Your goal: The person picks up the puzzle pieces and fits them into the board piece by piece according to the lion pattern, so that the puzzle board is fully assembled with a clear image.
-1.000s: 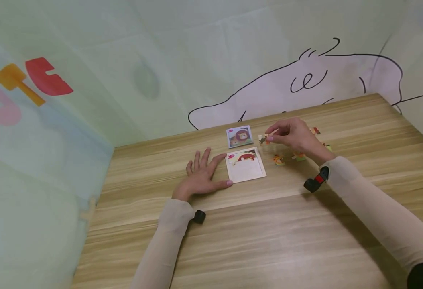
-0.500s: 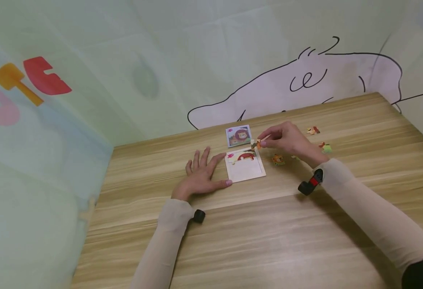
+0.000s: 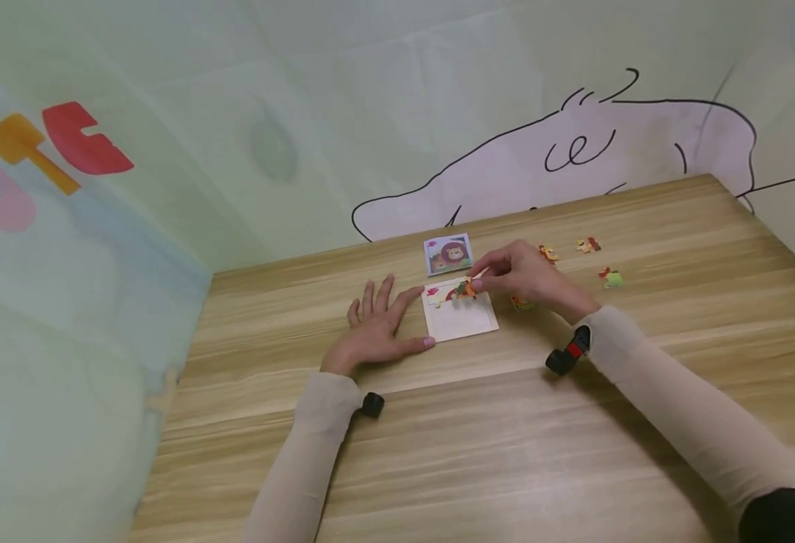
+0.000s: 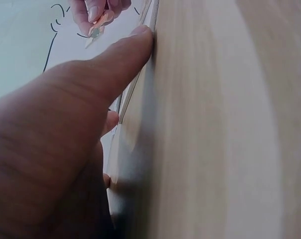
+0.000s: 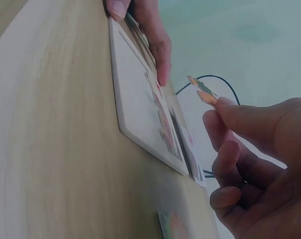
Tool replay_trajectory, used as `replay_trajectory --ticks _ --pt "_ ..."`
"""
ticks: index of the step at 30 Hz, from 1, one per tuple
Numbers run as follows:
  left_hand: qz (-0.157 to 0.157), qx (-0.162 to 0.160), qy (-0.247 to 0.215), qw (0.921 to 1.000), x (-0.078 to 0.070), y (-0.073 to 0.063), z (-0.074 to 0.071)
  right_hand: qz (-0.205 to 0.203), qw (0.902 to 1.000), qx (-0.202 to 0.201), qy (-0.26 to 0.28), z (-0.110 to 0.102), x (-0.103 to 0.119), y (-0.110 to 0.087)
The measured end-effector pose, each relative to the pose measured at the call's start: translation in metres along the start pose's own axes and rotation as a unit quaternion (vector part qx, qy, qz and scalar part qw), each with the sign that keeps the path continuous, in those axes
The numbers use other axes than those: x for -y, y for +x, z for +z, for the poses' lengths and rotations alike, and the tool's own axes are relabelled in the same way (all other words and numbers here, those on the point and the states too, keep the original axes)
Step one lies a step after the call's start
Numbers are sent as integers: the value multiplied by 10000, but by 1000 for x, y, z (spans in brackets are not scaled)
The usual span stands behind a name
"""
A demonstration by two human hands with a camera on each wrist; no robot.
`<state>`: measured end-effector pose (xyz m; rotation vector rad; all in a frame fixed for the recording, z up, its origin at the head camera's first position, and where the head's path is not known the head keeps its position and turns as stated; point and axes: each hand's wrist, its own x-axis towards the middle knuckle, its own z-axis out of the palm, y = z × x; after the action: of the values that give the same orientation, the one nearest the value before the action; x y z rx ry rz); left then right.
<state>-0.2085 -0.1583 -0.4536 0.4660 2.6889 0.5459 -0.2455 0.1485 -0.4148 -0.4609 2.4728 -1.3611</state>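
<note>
A white puzzle tray (image 3: 461, 324) lies on the table, with joined jigsaw pieces (image 5: 163, 117) along its far side. My left hand (image 3: 377, 335) rests beside it, fingers spread, thumb and forefinger touching its left edge. Above the tray my right hand (image 3: 526, 275) pinches a jigsaw piece (image 5: 205, 92) with orange and green on it between thumb and forefinger. In the right wrist view that piece is clear of the tray. The left wrist view has my left thumb (image 4: 115, 59) against the tray's edge, the pinched piece beyond.
A lion picture card (image 3: 448, 255) lies just behind the tray. Loose jigsaw pieces are spread to the right: a green one (image 3: 611, 277), a red and yellow one (image 3: 588, 244), an orange one (image 3: 547, 254) and another (image 3: 523, 303) partly behind the right hand. A printed cloth wall (image 3: 289, 113) borders the table.
My right hand has carried the pinched jigsaw piece leftward from the table beside the card to above the tray, and the piece has turned. My left hand has stayed at the tray's edge.
</note>
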Motion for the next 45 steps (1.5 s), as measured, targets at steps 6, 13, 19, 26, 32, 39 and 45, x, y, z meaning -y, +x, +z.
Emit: replay_trajectory --ticks 6,13,19,26,32,39,45 --pt "19 19 -41 10000 0 2 1 31 10000 50 -43 8 -1 2" --pt "-26 -71 -12 10000 4 -4 -3 49 9998 178 13 24 6 10" --pt "-32 -79 16 10000 7 -12 -9 58 9992 326 232 37 12 16" --pt "-24 -83 141 9999 9 -11 -11 162 9987 439 201 46 14 18" --pt "150 -67 112 9998 8 -9 -14 240 9987 441 31 50 14 17" --pt "336 -108 167 9992 13 -13 -28 108 9997 148 -159 63 17 24" --pt "281 -11 168 9995 12 -7 -26 77 9971 -196 -731 66 22 24"
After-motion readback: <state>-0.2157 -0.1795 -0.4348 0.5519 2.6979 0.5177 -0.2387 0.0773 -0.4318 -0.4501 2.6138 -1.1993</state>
